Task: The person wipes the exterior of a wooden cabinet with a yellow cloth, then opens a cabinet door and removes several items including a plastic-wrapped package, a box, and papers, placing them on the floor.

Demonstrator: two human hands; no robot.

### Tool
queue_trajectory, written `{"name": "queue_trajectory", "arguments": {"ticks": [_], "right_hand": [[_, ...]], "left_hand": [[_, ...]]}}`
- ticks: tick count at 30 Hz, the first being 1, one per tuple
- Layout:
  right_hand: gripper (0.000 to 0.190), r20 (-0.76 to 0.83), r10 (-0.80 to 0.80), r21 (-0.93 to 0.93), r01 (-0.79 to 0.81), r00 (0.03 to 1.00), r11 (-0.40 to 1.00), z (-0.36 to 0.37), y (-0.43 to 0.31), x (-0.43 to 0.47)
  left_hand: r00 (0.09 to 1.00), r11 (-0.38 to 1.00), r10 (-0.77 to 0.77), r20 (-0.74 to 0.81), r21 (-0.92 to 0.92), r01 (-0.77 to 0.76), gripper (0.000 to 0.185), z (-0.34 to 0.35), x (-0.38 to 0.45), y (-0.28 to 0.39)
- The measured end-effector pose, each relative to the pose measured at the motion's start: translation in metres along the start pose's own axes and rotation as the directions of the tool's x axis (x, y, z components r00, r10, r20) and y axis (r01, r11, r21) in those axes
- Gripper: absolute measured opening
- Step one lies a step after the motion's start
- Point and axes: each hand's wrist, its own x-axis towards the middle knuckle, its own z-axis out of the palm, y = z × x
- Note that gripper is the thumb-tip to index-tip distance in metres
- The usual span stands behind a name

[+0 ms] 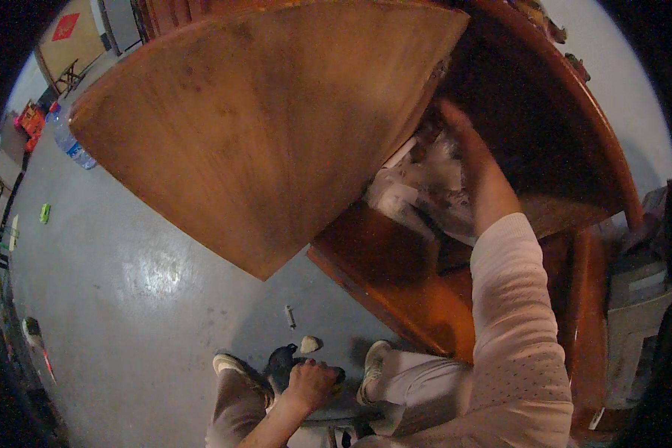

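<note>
In the lower middle, my left hand is closed around a black handheld tool, possibly a power drill, held between my knees. My right arm reaches up into a dark wooden cabinet. There, my blurred right hand is by the inner edge of a large brown wooden panel, which looks like an open cabinet door. Whether its fingers grip that edge cannot be made out. Just below the hand, crumpled clear plastic bags with unclear contents lie inside the cabinet.
A pale lump and a small grey cylinder lie on the grey floor beyond my feet. A large plastic water bottle stands at left, near a green object. Grey boxy equipment is at right.
</note>
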Motion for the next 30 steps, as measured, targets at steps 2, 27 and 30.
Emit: {"name": "queue_trajectory", "arguments": {"ticks": [2,27,30], "right_hand": [[0.048,-0.345,-0.132,-0.269,0.037,0.929,0.962,-0.051,0.010,-0.008],[0.060,-0.133,-0.714,-0.301,0.659,0.687,0.690,0.038,-0.123,-0.455],[0.039,0.057,-0.627,-0.367,0.600,0.777,0.710,0.033,-0.104,-0.484]], "left_hand": [[0.996,0.996,0.093,0.002,-0.012,-0.093,0.023,-0.021,0.016,0.015],[0.798,0.373,0.550,-0.247,-0.782,-0.499,0.064,0.021,0.139,0.117],[0.782,-0.023,0.402,-0.476,-0.860,-0.511,0.049,0.019,0.136,0.091]]}}
